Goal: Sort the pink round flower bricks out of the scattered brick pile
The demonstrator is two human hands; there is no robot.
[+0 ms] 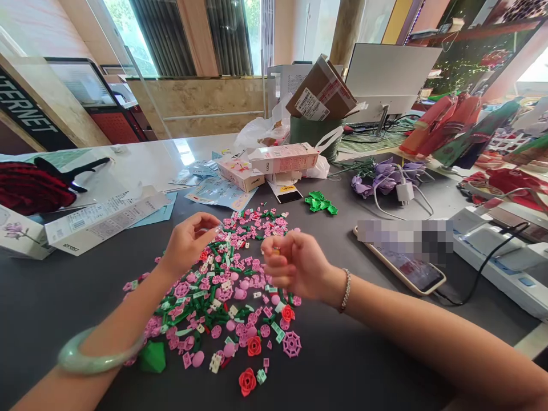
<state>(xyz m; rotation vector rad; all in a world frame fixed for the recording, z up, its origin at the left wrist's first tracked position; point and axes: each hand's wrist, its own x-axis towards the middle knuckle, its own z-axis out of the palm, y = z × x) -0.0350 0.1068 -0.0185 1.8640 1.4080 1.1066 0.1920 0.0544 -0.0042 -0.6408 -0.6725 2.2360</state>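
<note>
A wide heap of small building-brick pieces (pixel 240 294), pink, green, white and red, covers the middle of the dark table. My left hand (pixel 188 240) hovers over the heap's left side, its thumb and fingertips drawn together; whatever may be between them is too small to tell. Across from it, my right hand (pixel 295 262) is raised above the right edge of the pieces with its fingers curled toward the thumb. A tiny yellowish spot shows at those fingertips, but I cannot make out what it is. Near the front lie red flower pieces (pixel 247 381) and a pink web-shaped ring (pixel 291 345).
Green leaf pieces (pixel 320 203) lie beyond the heap. Pink boxes (pixel 285 158) and white boxes (pixel 105 221) stand behind and to the left. A phone (pixel 402 265) and a power strip (pixel 500 260) are at right, near purple flowers (pixel 381 177).
</note>
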